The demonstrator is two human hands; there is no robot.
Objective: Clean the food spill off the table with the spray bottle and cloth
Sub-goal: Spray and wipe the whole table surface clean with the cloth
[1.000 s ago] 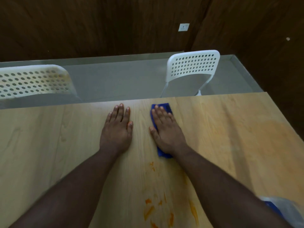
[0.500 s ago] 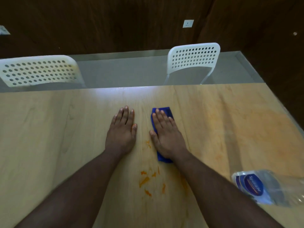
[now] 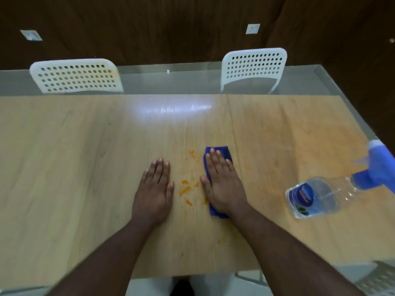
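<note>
A folded blue cloth point(image 3: 222, 151) lies on the wooden table point(image 3: 85, 146), and my right hand point(image 3: 222, 184) presses flat on it with straight fingers. Orange food smears point(image 3: 186, 190) sit on the wood between my two hands, just left of the cloth. My left hand point(image 3: 155, 189) rests flat on the bare table, left of the smears. A clear spray bottle point(image 3: 316, 195) with a blue trigger head stands at the right, apart from both hands.
Two white perforated chairs point(image 3: 77, 76) point(image 3: 254, 67) stand at the far edge of the table. A faint orange stain point(image 3: 333, 137) spreads over the right part of the tabletop. A grey mesh object point(image 3: 380, 278) shows at the bottom right corner.
The view has tilted back, bringing the near table edge and the whole spray bottle into sight. My right hand and the cloth have slid nearer along the smears. Both hands stay flat.
</note>
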